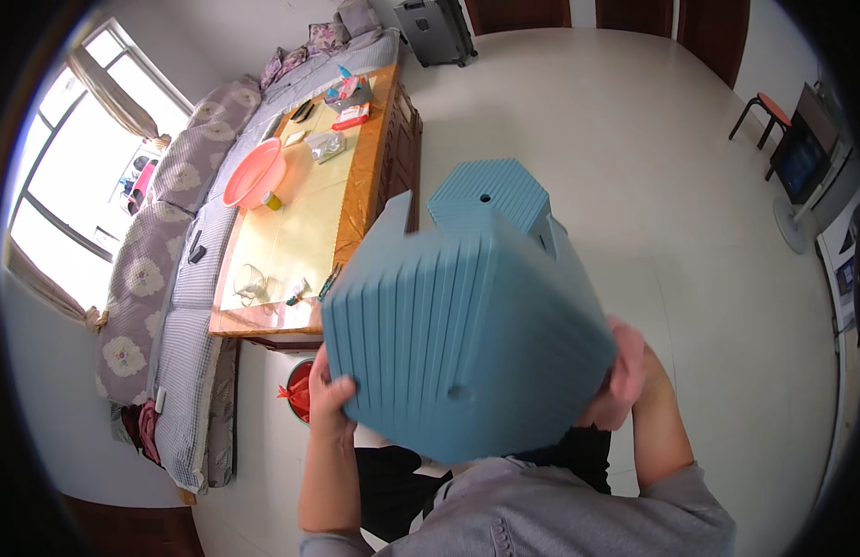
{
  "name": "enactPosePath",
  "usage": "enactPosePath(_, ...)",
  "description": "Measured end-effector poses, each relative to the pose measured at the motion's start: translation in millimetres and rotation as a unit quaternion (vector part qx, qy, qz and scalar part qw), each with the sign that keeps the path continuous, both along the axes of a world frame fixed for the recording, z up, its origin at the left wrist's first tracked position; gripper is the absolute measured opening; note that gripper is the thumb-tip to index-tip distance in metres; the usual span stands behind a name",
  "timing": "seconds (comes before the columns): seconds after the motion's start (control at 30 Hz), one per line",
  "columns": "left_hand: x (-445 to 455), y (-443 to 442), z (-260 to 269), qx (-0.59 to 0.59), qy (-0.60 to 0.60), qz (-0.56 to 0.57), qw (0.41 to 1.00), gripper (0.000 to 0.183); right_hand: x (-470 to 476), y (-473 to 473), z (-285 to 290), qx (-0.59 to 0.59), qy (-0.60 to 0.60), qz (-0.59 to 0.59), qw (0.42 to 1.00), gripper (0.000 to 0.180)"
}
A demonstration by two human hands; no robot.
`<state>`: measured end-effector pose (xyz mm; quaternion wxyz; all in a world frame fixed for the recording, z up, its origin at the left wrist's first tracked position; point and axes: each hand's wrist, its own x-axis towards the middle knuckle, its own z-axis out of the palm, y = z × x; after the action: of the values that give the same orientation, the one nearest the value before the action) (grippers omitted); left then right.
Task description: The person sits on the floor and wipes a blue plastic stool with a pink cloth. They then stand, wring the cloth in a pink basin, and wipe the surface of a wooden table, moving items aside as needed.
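A blue ribbed plastic stool (430, 334), hexagonal on top with a small round hole, is lifted close in front of me and looks tilted. On its left side my left hand (330, 390) grips the edge, thumb on the ribbed face. My right hand (619, 376) holds the opposite side, slightly blurred, with its fingers partly hidden. Just past the held stool, a second blue ribbed hexagonal stool (496, 182) shows its top; its lower part is hidden behind the first.
A wooden table (382, 157) stands at left, bearing a pink basin (257, 174), a glass mug (249, 281) and a basket (348, 94). Under its near end sits a bin with a red bag (299, 393). A sofa (183, 324) lines the window; a fan (791, 224) stands at right.
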<state>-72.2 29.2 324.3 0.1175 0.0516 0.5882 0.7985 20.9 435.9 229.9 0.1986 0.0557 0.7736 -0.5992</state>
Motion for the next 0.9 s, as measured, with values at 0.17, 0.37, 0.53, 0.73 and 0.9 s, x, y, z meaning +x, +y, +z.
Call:
enactPosePath(0.17,-82,72,29,0.001,-0.018,-0.052,0.998,0.068,-45,46,2,-0.421,0.262,-0.163,0.853,0.015)
enactPosePath(0.37,-183,142,29,0.042,0.005,-0.068,0.997,0.040,-153,104,21,-0.454,0.189,-0.271,0.827,0.041)
enactPosePath(0.53,-255,170,8,0.030,-0.010,-0.043,0.999,0.048,-210,111,45,-0.451,0.138,-0.301,0.829,0.044)
enactPosePath(0.73,-287,184,-23,0.011,-0.060,0.000,0.998,0.045,-260,113,26,-0.407,0.159,-0.280,0.855,0.051)
enactPosePath(0.9,-310,180,-60,0.056,-0.095,0.005,0.994,0.045,-296,109,-2,-0.398,0.112,-0.272,0.869,0.051)
